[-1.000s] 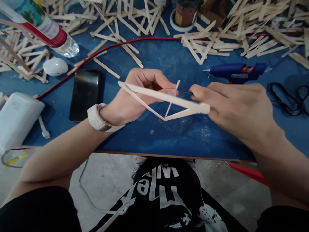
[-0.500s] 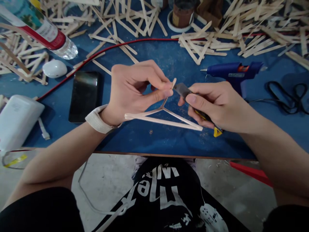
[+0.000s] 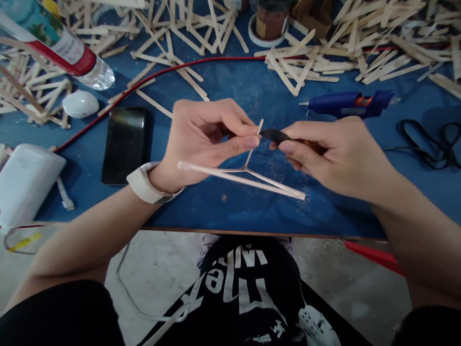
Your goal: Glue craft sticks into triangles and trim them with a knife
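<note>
Between thumb and forefinger, my left hand pinches one end of a frame of joined craft sticks. Its triangular part hangs below my fingers, over the table. My right hand is closed around a utility knife, most of whose handle is hidden in my grip. The knife's dark front end points left and meets, or nearly meets, the stick at my left fingertips. Whether the blade is in the wood I cannot tell.
A blue glue gun lies behind my right hand, its black cord coiled at right. On the left are a phone, a white charger and a bottle. Loose craft sticks pile along the back, near a red cable.
My right hand has turned and shifted slightly right and up, so the knife lies flatter and its yellow end is hidden. The stick frame has tilted a little in my left hand.
</note>
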Demonstrator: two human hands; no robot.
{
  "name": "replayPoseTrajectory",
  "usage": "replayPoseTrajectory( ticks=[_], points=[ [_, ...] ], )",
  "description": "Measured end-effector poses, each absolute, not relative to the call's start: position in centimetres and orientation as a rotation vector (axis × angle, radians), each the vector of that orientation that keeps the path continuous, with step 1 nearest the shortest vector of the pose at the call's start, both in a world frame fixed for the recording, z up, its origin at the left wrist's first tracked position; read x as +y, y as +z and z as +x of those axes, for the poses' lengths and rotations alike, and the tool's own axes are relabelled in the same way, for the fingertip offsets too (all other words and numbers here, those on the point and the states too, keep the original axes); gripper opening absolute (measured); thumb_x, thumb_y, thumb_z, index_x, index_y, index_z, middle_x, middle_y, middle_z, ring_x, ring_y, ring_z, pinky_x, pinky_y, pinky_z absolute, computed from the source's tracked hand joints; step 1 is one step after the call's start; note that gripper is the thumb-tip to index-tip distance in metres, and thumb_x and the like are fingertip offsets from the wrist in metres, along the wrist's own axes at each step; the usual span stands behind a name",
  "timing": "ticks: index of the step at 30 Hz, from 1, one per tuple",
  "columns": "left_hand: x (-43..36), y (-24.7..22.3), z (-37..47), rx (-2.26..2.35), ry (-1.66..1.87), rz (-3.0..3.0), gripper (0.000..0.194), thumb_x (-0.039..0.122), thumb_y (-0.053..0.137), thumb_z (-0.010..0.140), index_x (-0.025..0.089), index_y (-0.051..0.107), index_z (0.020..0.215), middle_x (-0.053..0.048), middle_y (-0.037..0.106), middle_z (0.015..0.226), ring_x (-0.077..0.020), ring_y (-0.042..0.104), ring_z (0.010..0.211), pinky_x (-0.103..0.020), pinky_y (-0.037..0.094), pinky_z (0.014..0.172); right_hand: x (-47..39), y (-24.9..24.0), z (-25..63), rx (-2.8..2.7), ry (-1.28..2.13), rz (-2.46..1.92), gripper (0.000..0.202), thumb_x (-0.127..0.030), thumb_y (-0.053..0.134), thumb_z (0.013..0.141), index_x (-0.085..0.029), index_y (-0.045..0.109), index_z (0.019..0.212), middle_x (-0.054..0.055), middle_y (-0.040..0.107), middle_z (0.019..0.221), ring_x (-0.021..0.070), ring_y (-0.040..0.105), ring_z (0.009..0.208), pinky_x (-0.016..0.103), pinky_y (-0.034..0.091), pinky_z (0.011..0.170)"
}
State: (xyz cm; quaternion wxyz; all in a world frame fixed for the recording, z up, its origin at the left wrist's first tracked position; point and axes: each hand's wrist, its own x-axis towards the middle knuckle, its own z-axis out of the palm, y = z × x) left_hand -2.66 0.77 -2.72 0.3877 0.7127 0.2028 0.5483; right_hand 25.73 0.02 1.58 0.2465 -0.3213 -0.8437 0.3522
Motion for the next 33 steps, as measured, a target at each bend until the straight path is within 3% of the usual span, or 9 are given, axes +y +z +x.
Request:
replayPoseTrajectory(
  ticks=[4, 7, 12, 15, 21, 23, 27, 29, 33],
  points=[
    [1.5, -2.5, -3.0, 0.438, 1.615, 2.184, 0.011, 0.022, 0.103, 0.095, 0.024, 0.092, 0.097, -0.004, 0.089, 0.097, -0.0136, 0.082, 0.081, -0.024, 0.066, 0.071, 0.4, 1.1, 25.3, -1.757, 2.069, -0.743, 0.033, -0.056, 0.069, 0.120, -0.024, 0.077, 0.120, -0.008, 0.064, 0.066, 0.0070, 0.046, 0.039, 0.024, 0.039, 0.041],
    [1.5, -2.2, -3.2, 0.516, 1.584, 2.263, 0.013, 0.018, 0.102, 0.095, 0.026, 0.092, 0.096, -0.003, 0.090, 0.100, -0.0144, 0.083, 0.082, -0.027, 0.066, 0.073, 0.4, 0.7, 25.1, -1.603, 2.232, -0.691, 0.035, -0.057, 0.072, 0.118, -0.023, 0.076, 0.119, -0.009, 0.063, 0.066, 0.0060, 0.044, 0.037, 0.023, 0.039, 0.038],
    [0.7, -2.2, -2.9, 0.595, 1.443, 1.910, 0.017, 0.021, 0.108, 0.090, 0.023, 0.094, 0.100, -0.006, 0.087, 0.091, -0.0151, 0.078, 0.079, -0.028, 0.058, 0.063, -0.3, 0.9, 24.8, -2.159, 1.171, -0.876, 0.031, -0.046, 0.067, 0.122, -0.024, 0.080, 0.104, -0.005, 0.066, 0.070, 0.0091, 0.054, 0.053, 0.028, 0.040, 0.054],
    [0.1, -2.4, -2.7, 0.649, 1.269, 1.537, 0.017, 0.028, 0.109, 0.090, 0.025, 0.094, 0.096, -0.004, 0.086, 0.090, -0.0156, 0.078, 0.075, -0.029, 0.062, 0.063, -0.7, 1.0, 25.3, -2.396, 0.494, -0.861, 0.029, -0.039, 0.061, 0.123, -0.024, 0.085, 0.121, 0.001, 0.075, 0.082, 0.0146, 0.062, 0.066, 0.033, 0.037, 0.062],
    [-0.3, -2.8, -2.6, 0.677, 1.043, 1.275, 0.014, 0.033, 0.105, 0.094, 0.026, 0.093, 0.097, -0.003, 0.088, 0.093, -0.0161, 0.081, 0.078, -0.029, 0.065, 0.068, -0.7, 1.2, 26.4, -2.594, -0.103, -0.871, 0.032, -0.025, 0.056, 0.121, -0.028, 0.085, 0.134, 0.001, 0.071, 0.079, 0.0163, 0.044, 0.059, 0.038, 0.018, 0.055],
    [-0.2, -2.7, -2.5, 0.625, 1.223, 1.471, 0.013, 0.023, 0.106, 0.092, 0.026, 0.094, 0.097, -0.002, 0.088, 0.093, -0.0152, 0.080, 0.078, -0.029, 0.065, 0.069, -0.6, 1.4, 26.0, -2.512, 0.174, -0.865, 0.026, -0.028, 0.060, 0.121, -0.026, 0.085, 0.126, -0.001, 0.072, 0.079, 0.0138, 0.049, 0.059, 0.036, 0.024, 0.056],
    [0.4, -2.1, -2.5, 0.656, 1.462, 1.942, 0.017, 0.007, 0.099, 0.095, 0.022, 0.092, 0.096, -0.005, 0.089, 0.097, -0.0170, 0.085, 0.092, -0.028, 0.067, 0.080, -0.4, 1.6, 25.2, -2.082, 1.402, -0.873, 0.028, -0.046, 0.067, 0.122, -0.023, 0.080, 0.113, -0.005, 0.067, 0.068, 0.0085, 0.051, 0.046, 0.029, 0.038, 0.048],
    [0.8, -1.9, -2.7, 0.477, 1.594, 2.134, 0.014, 0.011, 0.098, 0.096, 0.022, 0.090, 0.093, -0.004, 0.090, 0.098, -0.0140, 0.084, 0.083, -0.025, 0.065, 0.073, -0.3, 1.6, 25.0, -1.785, 1.914, -0.839, 0.031, -0.053, 0.070, 0.120, -0.022, 0.077, 0.117, -0.007, 0.065, 0.066, 0.0079, 0.048, 0.039, 0.026, 0.037, 0.040],
    [0.9, -1.7, -3.0, 0.595, 1.559, 2.236, 0.015, 0.015, 0.096, 0.099, 0.025, 0.089, 0.092, -0.002, 0.090, 0.102, -0.0142, 0.085, 0.086, -0.027, 0.067, 0.076, -0.2, 1.3, 24.9, -1.597, 2.157, -0.782, 0.033, -0.054, 0.072, 0.118, -0.021, 0.075, 0.121, -0.009, 0.064, 0.064, 0.0073, 0.045, 0.036, 0.024, 0.037, 0.037]
  ],
)
